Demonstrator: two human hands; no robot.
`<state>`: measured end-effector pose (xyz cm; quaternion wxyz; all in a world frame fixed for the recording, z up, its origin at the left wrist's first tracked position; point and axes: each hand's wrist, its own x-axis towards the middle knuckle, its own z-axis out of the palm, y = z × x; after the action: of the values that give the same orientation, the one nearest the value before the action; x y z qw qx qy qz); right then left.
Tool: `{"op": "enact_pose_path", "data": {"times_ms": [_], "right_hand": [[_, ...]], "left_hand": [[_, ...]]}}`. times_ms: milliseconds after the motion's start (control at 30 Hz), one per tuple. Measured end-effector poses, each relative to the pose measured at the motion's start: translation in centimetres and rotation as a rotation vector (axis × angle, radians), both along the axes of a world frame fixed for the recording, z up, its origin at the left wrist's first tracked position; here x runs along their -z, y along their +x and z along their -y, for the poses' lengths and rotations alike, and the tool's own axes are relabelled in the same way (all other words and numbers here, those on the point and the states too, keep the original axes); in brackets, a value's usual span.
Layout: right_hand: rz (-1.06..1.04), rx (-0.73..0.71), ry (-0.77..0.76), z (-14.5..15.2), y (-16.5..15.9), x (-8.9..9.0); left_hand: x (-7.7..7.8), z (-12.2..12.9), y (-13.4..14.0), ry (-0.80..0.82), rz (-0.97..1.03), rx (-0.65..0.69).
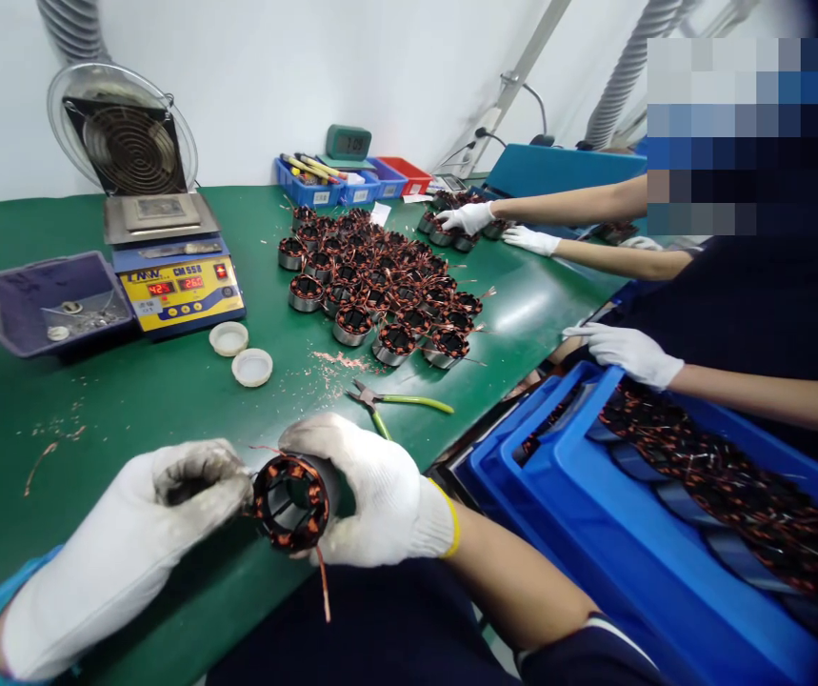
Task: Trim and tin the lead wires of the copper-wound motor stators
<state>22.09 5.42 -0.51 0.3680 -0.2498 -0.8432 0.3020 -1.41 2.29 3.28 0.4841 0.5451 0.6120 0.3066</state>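
My right hand (372,491), in a white glove with a yellow cuff edge, is wrapped round a motor stator (291,503) with copper windings. The stator is held over the front edge of the green bench, its open bore turned toward me. One copper lead hangs from its lower side and a thin one sticks out at the top. My left hand (190,495), gloved too, has its thumb and fingers pinched together at the stator's left rim; what lies between the fingertips is hidden. Side cutters (398,400) with green handles lie just beyond my right hand.
Many wound stators (380,286) stand grouped on the bench (272,381). A yellow solder pot (180,286), a grey tray (58,286) and two white lids (251,367) are left. Blue crates (594,495) hold stators at right. Co-workers' gloved hands (469,217) work beyond.
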Motion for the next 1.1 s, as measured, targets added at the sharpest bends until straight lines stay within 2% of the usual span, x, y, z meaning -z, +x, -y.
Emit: {"op": "enact_pose_path", "data": {"times_ms": [67,167,267,333,433,567,800,867,1000,1033,1100], "right_hand": [[-0.01,0.036,-0.014,0.0,0.1,0.1],[-0.025,0.056,-0.024,-0.1,0.3,0.1],[0.004,-0.02,-0.059,0.0,0.2,-0.1],[0.022,-0.093,-0.094,0.1,0.0,-0.2],[0.024,-0.097,-0.145,0.1,-0.1,-0.3],[0.004,-0.012,-0.131,-0.2,0.1,0.0],[0.118,0.042,-0.162,0.3,0.0,-0.5],[0.154,0.069,-0.211,0.4,0.0,-0.7],[0.153,0.162,-0.332,-1.5,0.2,-1.7],[0.16,0.181,-0.381,-2.5,0.2,-2.0],[0.161,0.206,-0.511,-4.8,0.1,-2.6]], "left_hand": [[0.3,-0.1,-0.3,-0.001,-0.041,0.066],[0.7,-0.3,-0.7,-0.117,0.006,0.143],[0.7,-0.5,-1.1,-0.273,0.118,0.239],[0.5,-0.8,-1.5,-0.335,0.108,0.395],[0.6,-1.2,-2.3,-0.264,-0.012,0.516],[0.9,-1.3,-2.6,-0.134,-0.082,0.442],[1.2,-0.6,-1.4,-0.137,0.117,0.338],[1.2,-0.7,-1.6,-0.089,0.105,0.298],[1.7,-1.7,-2.2,0.082,0.042,-0.016],[2.1,-2.0,-2.2,0.09,0.02,-0.044],[3.1,-2.4,-1.9,0.084,-0.041,0.02]]}}
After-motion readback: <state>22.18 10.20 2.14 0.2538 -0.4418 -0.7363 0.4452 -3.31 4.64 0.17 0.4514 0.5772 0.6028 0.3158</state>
